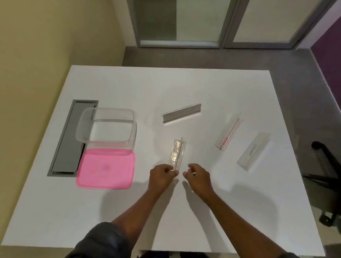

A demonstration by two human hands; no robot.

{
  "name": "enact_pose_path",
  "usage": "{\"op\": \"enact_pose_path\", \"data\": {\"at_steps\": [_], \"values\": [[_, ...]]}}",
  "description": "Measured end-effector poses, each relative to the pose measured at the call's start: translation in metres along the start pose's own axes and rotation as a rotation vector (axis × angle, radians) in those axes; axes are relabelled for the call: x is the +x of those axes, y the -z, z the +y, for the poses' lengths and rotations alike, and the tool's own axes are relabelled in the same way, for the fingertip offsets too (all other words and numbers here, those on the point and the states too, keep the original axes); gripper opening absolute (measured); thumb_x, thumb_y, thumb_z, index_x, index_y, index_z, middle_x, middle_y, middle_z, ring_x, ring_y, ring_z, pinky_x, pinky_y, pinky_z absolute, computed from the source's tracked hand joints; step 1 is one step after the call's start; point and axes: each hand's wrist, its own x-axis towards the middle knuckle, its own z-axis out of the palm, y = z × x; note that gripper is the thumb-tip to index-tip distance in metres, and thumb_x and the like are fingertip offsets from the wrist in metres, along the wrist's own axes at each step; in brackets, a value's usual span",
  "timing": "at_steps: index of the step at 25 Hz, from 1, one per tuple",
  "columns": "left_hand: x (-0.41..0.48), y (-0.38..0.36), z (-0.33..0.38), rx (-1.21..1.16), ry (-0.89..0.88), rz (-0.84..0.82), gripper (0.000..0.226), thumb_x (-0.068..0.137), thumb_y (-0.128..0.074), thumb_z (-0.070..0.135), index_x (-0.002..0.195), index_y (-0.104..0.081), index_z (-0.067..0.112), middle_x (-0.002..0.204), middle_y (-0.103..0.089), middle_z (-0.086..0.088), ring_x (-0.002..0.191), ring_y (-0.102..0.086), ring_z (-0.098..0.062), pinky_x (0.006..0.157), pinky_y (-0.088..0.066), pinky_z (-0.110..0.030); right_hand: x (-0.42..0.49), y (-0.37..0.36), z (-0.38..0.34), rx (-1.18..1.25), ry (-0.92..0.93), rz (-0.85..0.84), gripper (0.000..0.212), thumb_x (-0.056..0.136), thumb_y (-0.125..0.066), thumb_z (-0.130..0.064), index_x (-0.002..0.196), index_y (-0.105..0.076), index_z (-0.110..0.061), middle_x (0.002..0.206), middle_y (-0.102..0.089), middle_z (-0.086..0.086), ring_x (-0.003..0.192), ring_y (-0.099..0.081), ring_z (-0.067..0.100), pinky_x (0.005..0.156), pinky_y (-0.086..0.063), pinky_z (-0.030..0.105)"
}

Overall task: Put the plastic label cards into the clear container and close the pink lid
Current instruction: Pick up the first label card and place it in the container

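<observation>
Fingers (172, 171) of your left hand (161, 178) pinch the near end of a clear label card (177, 155) lying on the white desk (180, 219); your right hand (197, 177) curls loosely beside it, holding nothing. Left to right sit the open clear container (106, 127) with the pink lid (105, 167) in front, then three more cards (181, 113), well apart. Beyond lies grey floor (209, 59).
</observation>
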Motion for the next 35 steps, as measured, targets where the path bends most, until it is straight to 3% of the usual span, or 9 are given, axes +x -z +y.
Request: {"op": "enact_pose_path", "data": {"at_steps": [6,11,15,18,22,26,30,32,35], "values": [[0.002,-0.012,-0.005,-0.010,0.009,0.070,0.017,0.098,-0.075,0.018,0.105,-0.087,0.008,0.099,-0.085,-0.008,0.095,-0.078,-0.026,0.093,-0.063,-0.038,0.009,-0.003,0.011,0.020,-0.076,-0.048,0.043,0.103,-0.071,-0.020,0.143,-0.063,-0.008,0.115,-0.067,0.000,0.110,-0.064,0.018,0.102,-0.055,0.033],[0.005,-0.014,-0.004,-0.057,0.055,0.072,0.019,0.099,-0.069,0.009,0.093,-0.087,0.007,0.084,-0.084,-0.010,0.084,-0.079,-0.032,0.081,-0.063,-0.039,0.018,-0.006,0.009,0.084,-0.102,-0.066,0.034,0.103,-0.066,-0.016,0.135,-0.067,-0.006,0.125,-0.074,0.013,0.117,-0.071,0.033,0.105,-0.059,0.052],[0.001,-0.013,0.001,-0.225,0.129,0.071,0.021,0.099,-0.067,0.002,0.100,-0.087,0.010,0.088,-0.085,-0.011,0.080,-0.082,-0.027,0.085,-0.070,-0.042,0.022,-0.006,0.005,0.163,-0.106,-0.086,0.017,0.102,-0.066,-0.011,0.116,-0.074,-0.008,0.112,-0.079,0.009,0.102,-0.078,0.031,0.092,-0.066,0.052],[0.001,-0.013,-0.001,-0.281,0.164,0.093,0.021,0.100,-0.066,0.002,0.105,-0.085,0.010,0.088,-0.085,-0.012,0.069,-0.080,-0.012,0.071,-0.069,-0.027,0.022,-0.002,0.002,0.223,-0.110,-0.102,0.015,0.103,-0.070,-0.015,0.116,-0.077,-0.012,0.113,-0.081,0.006,0.095,-0.080,0.025,0.088,-0.069,0.044],[-0.001,-0.014,0.004,-0.279,0.148,0.124,0.030,0.103,-0.069,0.007,0.130,-0.078,0.017,0.114,-0.084,-0.006,0.086,-0.083,-0.016,0.075,-0.068,-0.022,0.020,0.006,0.000,0.259,-0.094,-0.079,0.018,0.102,-0.073,-0.017,0.119,-0.077,-0.012,0.112,-0.081,0.006,0.098,-0.079,0.027,0.093,-0.068,0.047],[-0.005,-0.017,0.013,-0.302,0.140,0.096,0.044,0.107,-0.066,0.009,0.150,-0.065,0.020,0.101,-0.082,0.002,0.084,-0.083,-0.016,0.060,-0.057,-0.008,0.015,0.011,-0.002,0.170,-0.010,-0.015,0.029,0.104,-0.072,-0.025,0.131,-0.073,-0.016,0.119,-0.077,0.000,0.103,-0.073,0.019,0.100,-0.064,0.039],[-0.005,-0.018,0.027,-0.333,0.232,-0.001,0.047,0.104,-0.073,0.023,0.149,-0.064,0.016,0.131,-0.079,-0.009,0.099,-0.082,-0.021,0.087,-0.068,-0.024,0.012,0.017,-0.003,0.133,0.088,-0.007,0.043,0.099,-0.077,-0.036,0.140,-0.069,-0.023,0.140,-0.071,-0.002,0.107,-0.067,0.010,0.088,-0.054,0.021],[-0.006,-0.018,0.033,-0.472,0.343,-0.085,0.032,0.103,-0.073,0.033,0.132,-0.072,0.018,0.131,-0.079,-0.011,0.106,-0.081,-0.024,0.094,-0.068,-0.034,0.010,0.019,0.000,0.079,0.115,-0.014,0.051,0.096,-0.080,-0.044,0.142,-0.069,-0.025,0.143,-0.070,-0.003,0.107,-0.067,0.009,0.085,-0.053,0.020],[-0.008,-0.016,0.039,-0.546,0.365,-0.189,0.044,0.101,-0.073,0.048,0.128,-0.072,0.014,0.125,-0.080,-0.011,0.113,-0.078,-0.026,0.102,-0.065,-0.040,0.004,0.023,0.006,0.042,0.163,-0.018,0.062,0.090,-0.085,-0.044,0.145,-0.064,-0.026,0.143,-0.070,0.000,0.109,-0.068,0.012,0.086,-0.059,0.026]]}}
